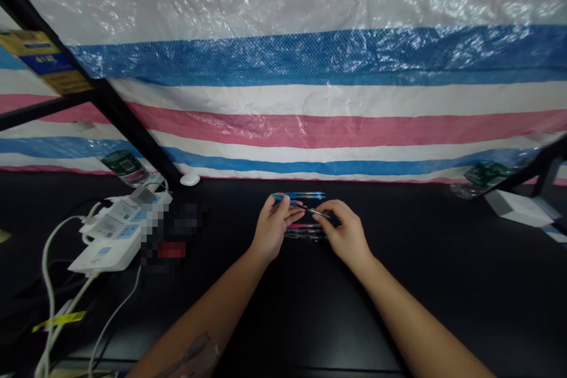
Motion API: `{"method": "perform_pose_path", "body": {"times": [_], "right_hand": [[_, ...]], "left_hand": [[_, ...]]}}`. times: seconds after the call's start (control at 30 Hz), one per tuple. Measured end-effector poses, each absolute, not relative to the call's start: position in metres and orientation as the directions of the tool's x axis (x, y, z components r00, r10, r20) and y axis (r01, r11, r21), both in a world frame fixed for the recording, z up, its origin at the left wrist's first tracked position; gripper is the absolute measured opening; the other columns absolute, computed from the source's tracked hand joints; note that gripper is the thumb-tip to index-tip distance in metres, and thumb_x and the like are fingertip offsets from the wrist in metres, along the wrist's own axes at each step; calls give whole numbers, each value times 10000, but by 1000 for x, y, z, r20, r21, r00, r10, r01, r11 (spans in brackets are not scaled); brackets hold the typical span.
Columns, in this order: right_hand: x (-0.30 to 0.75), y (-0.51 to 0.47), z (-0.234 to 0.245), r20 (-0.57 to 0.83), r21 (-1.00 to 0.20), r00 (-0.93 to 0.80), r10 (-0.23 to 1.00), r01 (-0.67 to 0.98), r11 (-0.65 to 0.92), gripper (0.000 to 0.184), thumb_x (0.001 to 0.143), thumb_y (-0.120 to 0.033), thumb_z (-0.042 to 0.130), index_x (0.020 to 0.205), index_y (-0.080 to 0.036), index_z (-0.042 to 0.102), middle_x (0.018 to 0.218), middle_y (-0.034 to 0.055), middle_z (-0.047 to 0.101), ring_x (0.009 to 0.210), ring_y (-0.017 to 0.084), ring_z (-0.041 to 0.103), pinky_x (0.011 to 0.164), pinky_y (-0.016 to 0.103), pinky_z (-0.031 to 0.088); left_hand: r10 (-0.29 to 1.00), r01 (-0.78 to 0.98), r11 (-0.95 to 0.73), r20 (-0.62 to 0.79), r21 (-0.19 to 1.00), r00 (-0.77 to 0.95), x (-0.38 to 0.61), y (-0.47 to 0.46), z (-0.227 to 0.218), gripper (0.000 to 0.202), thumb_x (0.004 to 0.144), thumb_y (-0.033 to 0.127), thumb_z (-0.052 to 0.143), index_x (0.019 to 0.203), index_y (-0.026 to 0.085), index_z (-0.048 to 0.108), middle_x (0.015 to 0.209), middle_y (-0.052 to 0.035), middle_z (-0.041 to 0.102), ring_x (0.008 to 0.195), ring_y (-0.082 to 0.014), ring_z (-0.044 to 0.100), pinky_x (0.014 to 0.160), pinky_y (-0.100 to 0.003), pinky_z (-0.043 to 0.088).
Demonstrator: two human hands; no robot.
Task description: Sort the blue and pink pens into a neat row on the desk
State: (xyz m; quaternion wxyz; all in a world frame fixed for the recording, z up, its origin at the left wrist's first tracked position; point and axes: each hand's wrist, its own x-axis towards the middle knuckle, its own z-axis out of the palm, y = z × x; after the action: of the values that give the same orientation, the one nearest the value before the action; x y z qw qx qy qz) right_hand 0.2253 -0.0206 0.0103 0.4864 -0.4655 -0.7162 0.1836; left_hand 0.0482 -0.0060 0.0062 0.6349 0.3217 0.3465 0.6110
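Now, the left hand (273,228) and right hand (345,234) were both clamped on a blue pen (297,205) at center frame, with another blue pen (305,195) just beyond and dark pens (305,236) just below on the table (398,283).

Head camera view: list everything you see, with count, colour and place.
tarp: one, pink, white and blue stripes, behind the desk
desk: one, black, centre
pens: about three, blue, pink and dark, on the desk
held pen: one, blue, between the hands
power strips: two or more, white, left
cables: several, white, left
mouse: one, white, far edge
box: one, white, right
left hand: one, bare, on the pen
right hand: one, bare, on the pen
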Motion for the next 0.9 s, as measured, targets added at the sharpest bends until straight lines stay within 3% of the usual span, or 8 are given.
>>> {"method": "perform_pose_path", "body": {"times": [0.2,0.57,0.67,0.8,0.9], "right_hand": [[229,-19,11,533,-711,-53,844,513,481,15,925,-239,658,934,-235,670,920,62,692,867,241,635,806,381,509],[219,-26,11,503,-754,-77,861,447,481,72,938,-295,647,954,-237,686,921,67,700,857,235,655,787,361,534],[219,-27,13,443,-802,-81,893,409,435,126,942,-336,647,964,-229,709,926,68,715,862,236,664,780,350,527],[219,-28,14,307,-869,-138,942,362,336,267,1003,-394,535,891,-208,690,789,45,682,762,210,646,719,321,503],[216,-28,12,290,-904,-115,950,294,311,219,945,-422,627,989,-208,643,785,22,642,722,192,617,674,296,495]], "left_hand": [[998,-603,-14,-29,797,-61,42,0,4,323,868,437,744,968,193,557,932,-52,748,880,-165,735,922,-375,568],[991,-558,110,-47,822,127,51,-10,0,250,748,317,868,912,164,756,954,-50,740,913,-170,700,936,-345,550],[991,-539,103,-41,836,125,50,-10,0,239,742,308,870,915,165,785,956,-55,742,906,-172,694,930,-341,547],[991,-520,84,-19,850,129,50,-9,0,206,777,296,838,937,173,795,1001,-67,751,946,-185,694,935,-333,536],[993,-511,75,-17,856,117,50,-9,0,205,781,298,830,939,172,795,1006,-78,758,950,-201,699,932,-347,531]]}}
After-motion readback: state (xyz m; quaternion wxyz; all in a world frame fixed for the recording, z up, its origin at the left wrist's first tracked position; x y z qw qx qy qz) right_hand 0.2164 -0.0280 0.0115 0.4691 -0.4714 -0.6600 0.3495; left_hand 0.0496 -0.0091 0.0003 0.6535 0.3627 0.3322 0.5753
